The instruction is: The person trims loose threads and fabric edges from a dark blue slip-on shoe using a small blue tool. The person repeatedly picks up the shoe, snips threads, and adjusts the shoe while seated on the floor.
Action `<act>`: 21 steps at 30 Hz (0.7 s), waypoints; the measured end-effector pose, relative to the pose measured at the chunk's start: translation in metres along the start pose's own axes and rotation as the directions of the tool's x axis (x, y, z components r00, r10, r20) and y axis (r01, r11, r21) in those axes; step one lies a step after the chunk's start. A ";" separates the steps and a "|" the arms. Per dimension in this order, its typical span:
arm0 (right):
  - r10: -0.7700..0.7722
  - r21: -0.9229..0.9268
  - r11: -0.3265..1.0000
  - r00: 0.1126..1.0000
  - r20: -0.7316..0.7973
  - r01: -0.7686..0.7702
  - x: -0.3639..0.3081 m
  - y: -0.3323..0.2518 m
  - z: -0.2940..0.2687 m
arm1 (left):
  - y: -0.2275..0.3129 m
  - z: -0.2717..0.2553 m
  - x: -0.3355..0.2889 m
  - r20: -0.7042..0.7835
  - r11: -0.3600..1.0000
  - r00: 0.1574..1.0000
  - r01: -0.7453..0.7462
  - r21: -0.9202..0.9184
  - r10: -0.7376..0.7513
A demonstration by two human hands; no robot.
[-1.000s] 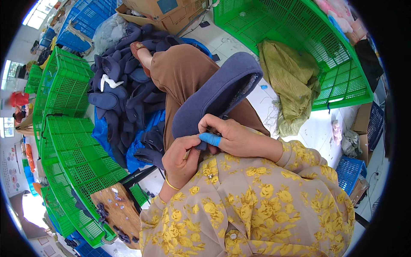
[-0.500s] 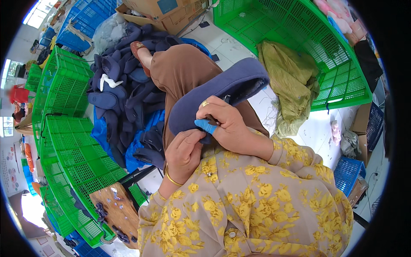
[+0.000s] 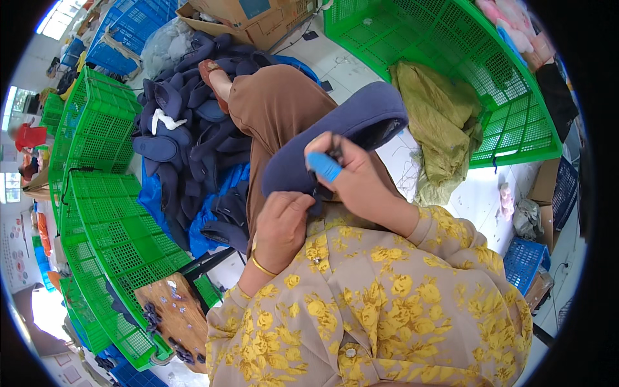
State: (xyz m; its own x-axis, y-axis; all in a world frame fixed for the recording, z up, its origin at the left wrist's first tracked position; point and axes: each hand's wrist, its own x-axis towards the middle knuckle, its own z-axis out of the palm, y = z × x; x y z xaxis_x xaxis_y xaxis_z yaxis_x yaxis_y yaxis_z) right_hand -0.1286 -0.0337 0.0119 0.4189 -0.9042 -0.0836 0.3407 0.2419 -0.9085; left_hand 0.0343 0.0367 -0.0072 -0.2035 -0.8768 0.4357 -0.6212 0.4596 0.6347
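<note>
A dark blue slipper [image 3: 335, 132] lies tilted across my lap, its opening towards the upper right. My left hand [image 3: 282, 222] is closed in a pinch at the slipper's lower end, with a gold bangle at the wrist. Just right of it, my right hand [image 3: 351, 174] is raised over the slipper's near side, its thumb wrapped in a blue cover [image 3: 324, 166]. Its curled fingers hold a small dark object [image 3: 336, 149], whose kind I cannot make out. A small dark piece [image 3: 316, 205] hangs at the slipper's near edge, beside my left fingertips.
A heap of dark blue slippers [image 3: 184, 122] lies on blue sheeting at the left. Green crates [image 3: 129, 219] stand beyond it. A wooden board [image 3: 173, 316] with small dark pieces is at the lower left. An olive sack [image 3: 438, 116] hangs over a large green crate [image 3: 516, 122] at the right.
My right hand has lifted and turned away from my left fingertips, its covered thumb now higher. The slipper has shifted slightly right. My left hand keeps its pinch almost in place.
</note>
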 end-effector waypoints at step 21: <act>0.048 -0.011 0.999 0.945 0.322 -0.047 -0.008 -0.056 -0.012 | 0.006 -0.064 0.094 0.484 0.774 0.848 -0.450 0.446 0.214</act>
State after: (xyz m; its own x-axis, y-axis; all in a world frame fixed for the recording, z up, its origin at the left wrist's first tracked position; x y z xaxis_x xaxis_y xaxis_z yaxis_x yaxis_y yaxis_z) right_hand -0.1612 -0.0439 0.0590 0.6835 -0.7299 0.0093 0.3114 0.2801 -0.9081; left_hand 0.0595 -0.0341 0.0785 -0.6721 -0.7139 0.1967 -0.7266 0.6870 0.0108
